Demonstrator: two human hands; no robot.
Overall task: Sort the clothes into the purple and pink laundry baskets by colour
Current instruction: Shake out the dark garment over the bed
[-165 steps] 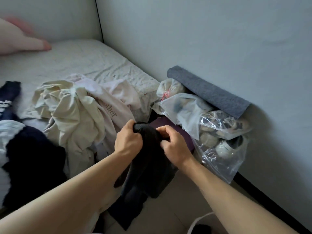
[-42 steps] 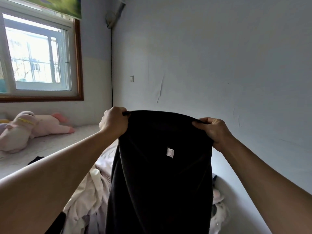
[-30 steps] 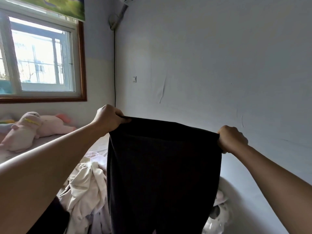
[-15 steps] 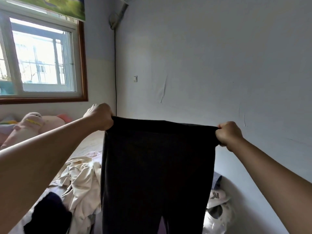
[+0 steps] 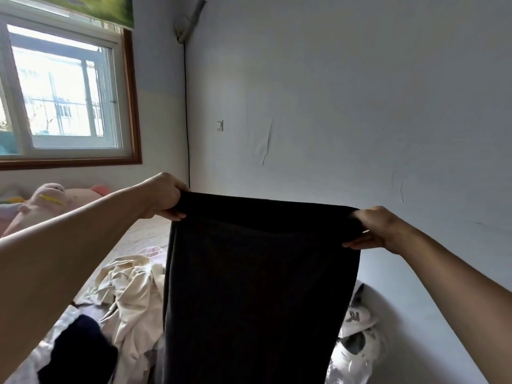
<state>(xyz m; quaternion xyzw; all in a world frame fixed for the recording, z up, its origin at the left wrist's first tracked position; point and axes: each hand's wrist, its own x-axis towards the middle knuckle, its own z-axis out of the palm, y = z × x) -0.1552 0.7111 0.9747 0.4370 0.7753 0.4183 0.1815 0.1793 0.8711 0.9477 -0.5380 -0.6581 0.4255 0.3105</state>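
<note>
Dark trousers (image 5: 257, 286) held up chest-high before wall, waistband stretched flat between 2 fists: left hand (image 5: 163, 199) and right hand (image 5: 374, 228) each gripping 1 corner, likely to judge colour. Baskets unseen.

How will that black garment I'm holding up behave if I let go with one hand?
Probably floppy: the black garment hangs straight down from where the left hand and right hand grip its top edge. Released on one side, it would likely swing and collapse toward the other hand. It looks light, held at arm's length.
</note>
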